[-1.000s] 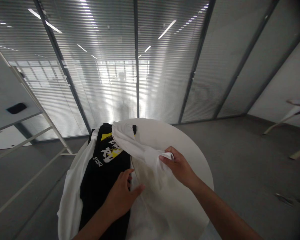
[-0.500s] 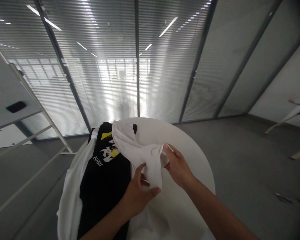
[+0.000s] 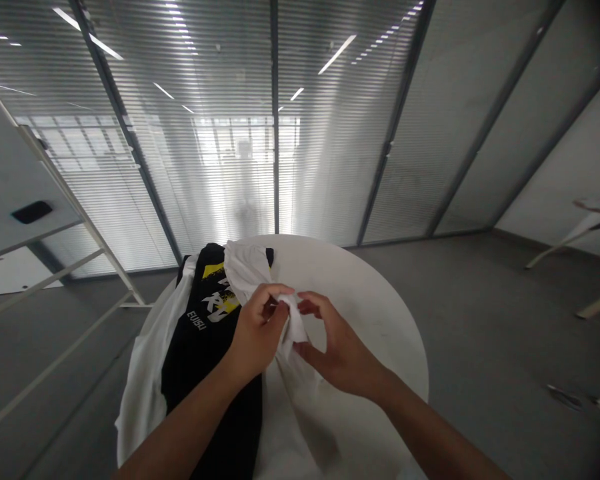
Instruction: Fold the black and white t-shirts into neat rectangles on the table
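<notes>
A black sweatshirt (image 3: 210, 373) with white sleeves and a yellow-and-white chest print lies on a round white table (image 3: 380, 320). One white sleeve (image 3: 247, 267) crosses its front, and the bunched end of that sleeve (image 3: 295, 323) is raised between my hands. My left hand (image 3: 260, 327) pinches this end from the left, fingertips over the top and thumb against it. On the other side, my right hand (image 3: 337, 347) curves around the cloth with thumb and fingers apart. Its thumb touches or nearly touches the lower edge. The sweatshirt's other white sleeve (image 3: 143, 400) runs along the left.
At the left stands a whiteboard (image 3: 20, 180) on a pale frame, with a black eraser-like object (image 3: 33, 212) on it. A glass partition with blinds (image 3: 220, 193) rises behind the table. Pale furniture legs (image 3: 555, 240) show at the far right above the grey floor (image 3: 480, 300).
The sleeve end has been drawn left and gathered into a narrow bunch. My left hand has moved up to pinch it; my right hand has shifted left and its fingers have parted.
</notes>
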Tool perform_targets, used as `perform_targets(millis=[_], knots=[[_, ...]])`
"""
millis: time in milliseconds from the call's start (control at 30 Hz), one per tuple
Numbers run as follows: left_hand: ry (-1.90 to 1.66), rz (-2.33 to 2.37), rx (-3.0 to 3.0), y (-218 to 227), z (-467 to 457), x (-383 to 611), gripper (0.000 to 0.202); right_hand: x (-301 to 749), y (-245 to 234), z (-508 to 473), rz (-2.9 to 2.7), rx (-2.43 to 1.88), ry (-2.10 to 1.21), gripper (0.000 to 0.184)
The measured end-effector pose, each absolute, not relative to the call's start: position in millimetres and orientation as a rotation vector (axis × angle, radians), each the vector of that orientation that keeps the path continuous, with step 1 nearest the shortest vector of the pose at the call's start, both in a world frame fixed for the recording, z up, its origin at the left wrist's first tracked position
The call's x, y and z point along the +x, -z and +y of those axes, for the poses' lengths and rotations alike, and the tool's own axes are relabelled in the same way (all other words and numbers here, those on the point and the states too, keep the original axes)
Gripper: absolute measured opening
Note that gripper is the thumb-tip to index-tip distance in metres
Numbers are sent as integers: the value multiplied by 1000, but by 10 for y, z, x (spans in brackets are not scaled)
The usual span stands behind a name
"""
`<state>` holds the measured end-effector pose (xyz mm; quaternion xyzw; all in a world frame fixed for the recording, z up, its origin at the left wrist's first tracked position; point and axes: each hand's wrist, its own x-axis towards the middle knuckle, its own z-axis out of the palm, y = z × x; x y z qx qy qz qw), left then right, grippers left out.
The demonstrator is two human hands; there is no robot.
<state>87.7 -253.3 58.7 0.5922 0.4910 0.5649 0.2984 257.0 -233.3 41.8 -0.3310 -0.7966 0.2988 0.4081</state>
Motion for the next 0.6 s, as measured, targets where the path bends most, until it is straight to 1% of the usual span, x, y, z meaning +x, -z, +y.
perform_targets(millis=[33,67,167,233,300,367,400,433,500,600], knots=[[-1496,1249,1590,-621,-2491,899,21,2526,-454,-2337,-1987,-822,-768,64],[-1498,1177,1601,-641,-2451,915,23,2490,-485,-2320,-1956,-822,-774,64],[-1518,963,1552,-612,-2377,909,40,2461,-531,-2191,-1918,-864,-752,51],[-1523,923,1455,-512,-2386,865,54,2490,-520,-2096,-1914,-905,-754,40],[-1491,1011,1376,-355,-2446,816,59,2524,-485,-2019,-1850,-935,-849,26],[-1349,1179,1392,-161,-2540,796,59,2540,-448,-1964,-1697,-954,-1012,15],[-1235,1253,1438,-57,-2589,802,60,2539,-437,-1943,-1600,-966,-1088,15],[-1120,1316,1495,47,-2631,818,60,2533,-435,-1926,-1503,-977,-1144,19],[-953,1422,1612,242,-2675,869,54,2521,-458,-1903,-1362,-989,-1187,28],[-892,1621,1736,437,-2615,911,20,2550,-535,-1882,-1311,-988,-1154,34]])
